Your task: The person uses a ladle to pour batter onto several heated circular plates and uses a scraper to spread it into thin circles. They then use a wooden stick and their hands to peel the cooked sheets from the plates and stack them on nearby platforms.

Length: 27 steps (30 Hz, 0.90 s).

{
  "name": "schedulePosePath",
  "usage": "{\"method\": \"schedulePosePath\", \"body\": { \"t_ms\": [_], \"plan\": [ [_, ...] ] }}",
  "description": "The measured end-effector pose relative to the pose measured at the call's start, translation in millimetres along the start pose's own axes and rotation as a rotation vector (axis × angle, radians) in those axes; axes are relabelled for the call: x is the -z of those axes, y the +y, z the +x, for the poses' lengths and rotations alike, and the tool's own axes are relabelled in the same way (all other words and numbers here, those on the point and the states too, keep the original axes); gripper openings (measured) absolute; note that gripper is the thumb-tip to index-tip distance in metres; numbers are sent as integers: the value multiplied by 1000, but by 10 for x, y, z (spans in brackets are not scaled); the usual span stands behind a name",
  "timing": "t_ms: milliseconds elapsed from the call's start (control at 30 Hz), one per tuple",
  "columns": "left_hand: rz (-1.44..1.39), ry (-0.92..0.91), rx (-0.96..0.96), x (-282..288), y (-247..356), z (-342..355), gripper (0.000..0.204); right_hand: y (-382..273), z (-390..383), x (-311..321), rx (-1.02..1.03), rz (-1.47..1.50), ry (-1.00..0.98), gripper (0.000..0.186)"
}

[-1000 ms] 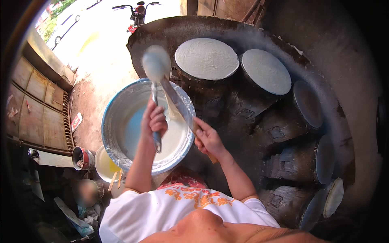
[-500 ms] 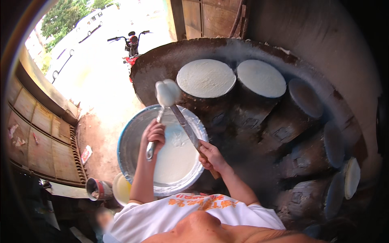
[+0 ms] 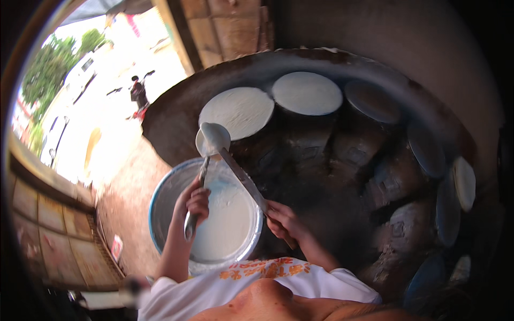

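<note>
My left hand [image 3: 194,203] is closed round the metal handle of a ladle [image 3: 213,140]. The ladle's bowl carries white batter and hangs past the far rim of a large tub [image 3: 152,214]. In picture terms it overlaps the near edge of a round griddle [image 3: 236,111] coated in white batter. My right hand [image 3: 282,220] grips a long flat scraper [image 3: 243,177], whose far end meets the ladle's bowl. Between my forearms, more white batter [image 3: 227,230] lies in the tub. A second griddle [image 3: 307,93] to the right is also coated white.
Several bare dark griddles [image 3: 372,100] curve round the right side of a big stove [image 3: 176,115]. A pale round sheet [image 3: 464,183] stands at its right edge. A motorbike [image 3: 139,93] is outside at the far left; a rusty panel door [image 3: 53,235] is nearer.
The view has swung, so the stove and tub sit further left. The ladle and scraper, still held together, have come over the near edge of the left coated griddle in the picture.
</note>
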<state>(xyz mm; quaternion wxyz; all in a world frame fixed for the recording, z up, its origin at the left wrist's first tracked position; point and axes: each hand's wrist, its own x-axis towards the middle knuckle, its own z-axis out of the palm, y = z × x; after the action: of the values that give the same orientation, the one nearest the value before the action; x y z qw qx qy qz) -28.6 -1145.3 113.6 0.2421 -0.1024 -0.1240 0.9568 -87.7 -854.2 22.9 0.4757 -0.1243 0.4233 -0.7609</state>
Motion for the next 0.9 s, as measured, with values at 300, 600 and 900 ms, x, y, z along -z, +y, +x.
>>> {"method": "schedulePosePath", "body": {
  "t_ms": [300,600,900],
  "plan": [
    [-151,22,526,-177,-1250,2077,32,-133,-1458,297,413,182,700,40],
    [43,-54,1278,204,-4386,3550,26,-826,-3673,693,1014,-383,1643,38],
    [-95,163,1407,746,-6200,4928,34,657,-4512,1466,786,235,1866,50]
  ]
}}
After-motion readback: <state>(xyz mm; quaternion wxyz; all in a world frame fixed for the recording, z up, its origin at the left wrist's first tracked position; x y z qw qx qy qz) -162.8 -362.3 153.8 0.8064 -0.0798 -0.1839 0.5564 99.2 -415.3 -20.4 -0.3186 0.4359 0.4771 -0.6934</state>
